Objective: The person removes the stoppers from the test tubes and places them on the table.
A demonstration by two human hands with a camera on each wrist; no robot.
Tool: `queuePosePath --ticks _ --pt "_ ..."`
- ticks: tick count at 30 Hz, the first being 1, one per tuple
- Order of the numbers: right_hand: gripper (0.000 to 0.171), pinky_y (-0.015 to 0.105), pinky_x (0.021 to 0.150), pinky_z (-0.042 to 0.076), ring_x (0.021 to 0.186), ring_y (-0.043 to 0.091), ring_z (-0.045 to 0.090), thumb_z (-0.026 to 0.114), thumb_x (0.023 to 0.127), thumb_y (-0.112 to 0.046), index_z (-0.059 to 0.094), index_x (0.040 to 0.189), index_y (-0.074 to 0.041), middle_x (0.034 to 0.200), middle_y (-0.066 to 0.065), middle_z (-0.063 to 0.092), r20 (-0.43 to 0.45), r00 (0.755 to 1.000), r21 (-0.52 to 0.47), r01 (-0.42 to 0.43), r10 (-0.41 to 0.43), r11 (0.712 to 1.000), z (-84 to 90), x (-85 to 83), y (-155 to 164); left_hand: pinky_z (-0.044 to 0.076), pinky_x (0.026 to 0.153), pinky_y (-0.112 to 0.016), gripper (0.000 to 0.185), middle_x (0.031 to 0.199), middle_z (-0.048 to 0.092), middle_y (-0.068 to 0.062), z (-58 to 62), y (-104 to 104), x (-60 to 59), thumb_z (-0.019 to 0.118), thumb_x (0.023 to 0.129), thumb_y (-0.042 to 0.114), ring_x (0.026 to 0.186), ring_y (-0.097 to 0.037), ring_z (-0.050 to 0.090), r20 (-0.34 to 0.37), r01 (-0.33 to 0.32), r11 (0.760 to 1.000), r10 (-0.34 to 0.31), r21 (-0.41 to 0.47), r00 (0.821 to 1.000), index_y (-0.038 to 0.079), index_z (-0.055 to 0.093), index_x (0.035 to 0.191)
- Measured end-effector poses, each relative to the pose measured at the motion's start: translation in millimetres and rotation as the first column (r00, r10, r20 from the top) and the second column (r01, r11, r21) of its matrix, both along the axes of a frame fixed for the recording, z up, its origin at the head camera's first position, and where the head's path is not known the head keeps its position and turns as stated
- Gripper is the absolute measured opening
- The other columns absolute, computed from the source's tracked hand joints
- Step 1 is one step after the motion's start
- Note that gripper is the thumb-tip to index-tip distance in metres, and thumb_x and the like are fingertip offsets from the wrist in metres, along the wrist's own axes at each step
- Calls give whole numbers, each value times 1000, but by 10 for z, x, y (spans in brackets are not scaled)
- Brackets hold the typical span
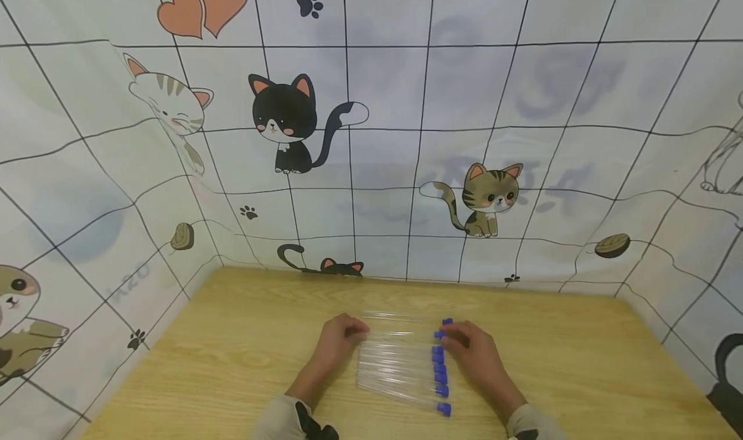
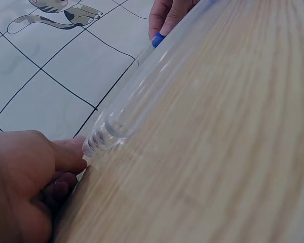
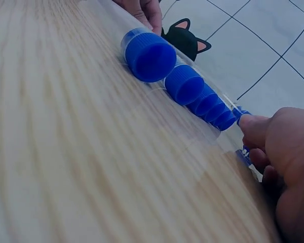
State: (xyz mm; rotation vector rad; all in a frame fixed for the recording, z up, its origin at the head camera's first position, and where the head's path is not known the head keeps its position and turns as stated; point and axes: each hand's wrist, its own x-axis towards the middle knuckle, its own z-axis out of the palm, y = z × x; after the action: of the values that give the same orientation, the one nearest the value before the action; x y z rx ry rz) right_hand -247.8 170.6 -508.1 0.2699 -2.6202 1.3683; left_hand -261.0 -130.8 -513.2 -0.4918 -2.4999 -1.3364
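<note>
Head view: a row of clear test tubes [image 1: 400,369] lay side by side on the wooden table [image 1: 232,350], lower centre of the frame, blue caps [image 1: 439,368] all lined up on the right end. One more tube sat at the far end of the row, just above the hands' line.

Left hand [image 1: 336,346] sat at the rounded closed ends, left of the row. Fingers were curled, tips touching the end of a far-side tube. In the left wrist view a fingertip [image 2: 71,157] pressed against the tube's closed end [image 2: 104,134], lower left of the frame; whether it was a full pinch or just a press, cannot tell.

Right hand [image 1: 473,353] sat at the cap end, right of the row. Fingers were curled in, tips on a blue cap near the far end of the row. In the right wrist view a fingertip [image 3: 253,126] touched a cap, right of the frame; the caps [image 3: 192,83] ran diagonally from upper centre down toward the hand. Grip versus plain contact unclear.

Both hands worked opposite ends of the same far part of the row.

Cat-print cloth [image 1: 371,137] walled the table on three sides.
</note>
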Motion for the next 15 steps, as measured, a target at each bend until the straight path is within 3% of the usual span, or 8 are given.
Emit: queuePosePath --ticks 9,15 --pt "24 34 83 49 93 13 62 66 91 -23 66 114 -16 102 -6 68 31 1000 -74 3 -1 997 62 4 -1 49 69 -26 12 86 68 1 73 41 40 67 90 12 78 -14 62 59 4 985 -14 173 998 4 70 99" --pt "28 37 86 49 92 12 62 69 88 -32 68 113 -19 99 -8 68 48 999 -110 2 3 994 47 8 3 49 70 -25 15 88 70 -8 106 68 48 66 90 8 82 -25 65 78 29 968 -50 251 996 0 68 103"
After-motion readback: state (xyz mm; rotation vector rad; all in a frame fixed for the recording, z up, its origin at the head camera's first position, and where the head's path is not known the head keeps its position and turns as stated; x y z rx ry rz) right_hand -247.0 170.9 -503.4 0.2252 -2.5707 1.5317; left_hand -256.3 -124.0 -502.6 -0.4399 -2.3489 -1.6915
